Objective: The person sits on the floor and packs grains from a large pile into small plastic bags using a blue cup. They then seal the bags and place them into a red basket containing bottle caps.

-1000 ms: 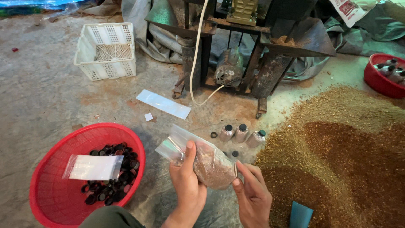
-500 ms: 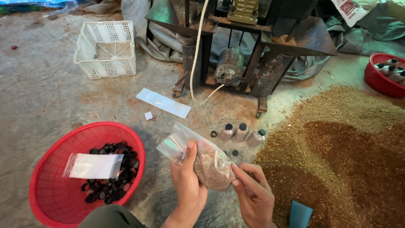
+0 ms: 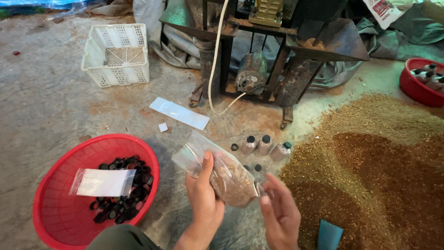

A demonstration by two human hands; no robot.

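— Holding the clear plastic bag (image 3: 222, 173) in our left hand (image 3: 203, 203), are we?

— Yes, we clasp it from beneath, thumb pressed up along its side. It sits tilted above the concrete floor (image 3: 51, 106), its lower half filled with brown grainy material, its upper end flat and see-through.

— And our right hand (image 3: 280, 215)?

— We keep it open and loose, fingers spread, just beside the bag's filled corner. We grasp nothing with it; whether a fingertip touches the plastic, we cannot tell.

— What lies around us?

— At our left we see a red basin (image 3: 55, 217) with black caps (image 3: 122, 190) heaped inside and a flat plastic packet (image 3: 104, 182) resting on them. Ahead of the bag we find three small capped bottles (image 3: 266, 146) standing close together. To our right spreads a broad pile of brown sawdust-like grain (image 3: 370, 166). Farther off we have a white plastic crate (image 3: 118, 55) and a rusty metal machine (image 3: 273, 55).
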